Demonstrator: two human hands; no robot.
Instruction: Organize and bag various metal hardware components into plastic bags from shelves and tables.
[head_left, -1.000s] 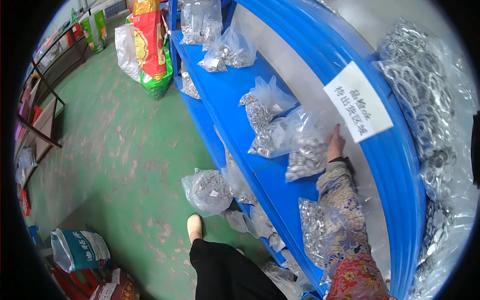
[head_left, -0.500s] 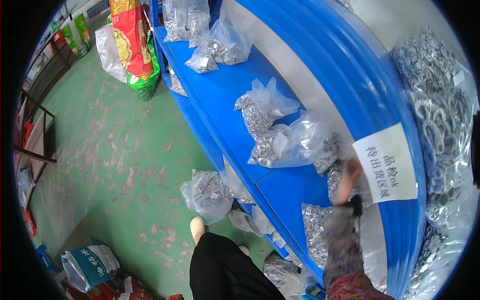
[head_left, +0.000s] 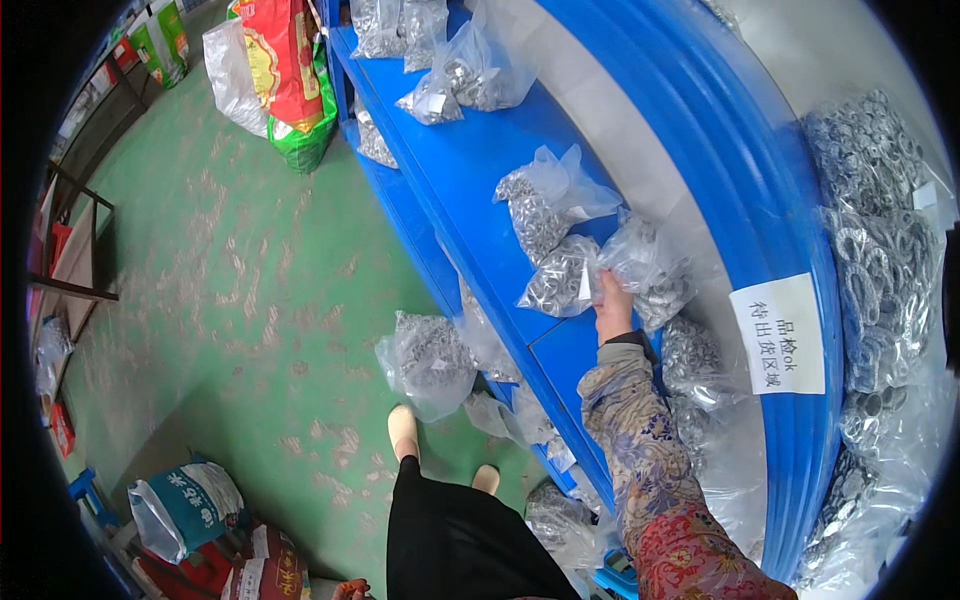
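Note:
Reaching over the blue shelf (head_left: 480, 215), my right hand (head_left: 613, 308) closes its fingers on the clear plastic of a bag of small metal rings (head_left: 558, 283) with a white label. Another clear bag of metal parts (head_left: 655, 270) lies against the fingertips on the right. Just beyond, a knotted bag of metal pieces (head_left: 538, 215) rests on the shelf. Some of the plastic in my grip is hidden by the fingers. Only the fingers of my left hand (head_left: 352, 590) show at the lower edge, too cut off to read.
More bags of metal parts (head_left: 470, 75) sit farther along the shelf, and others (head_left: 690, 355) beside my forearm. A blue upper shelf edge with a paper sign (head_left: 778, 335) runs along the right. Bagged parts (head_left: 430, 365) protrude low over the green floor (head_left: 250, 300). Sacks (head_left: 190, 505) stand lower left.
My right hand has moved left from beside the paper sign and taken hold of a bag. That bag sits more upright, its plastic drawn in. The view has shifted slightly.

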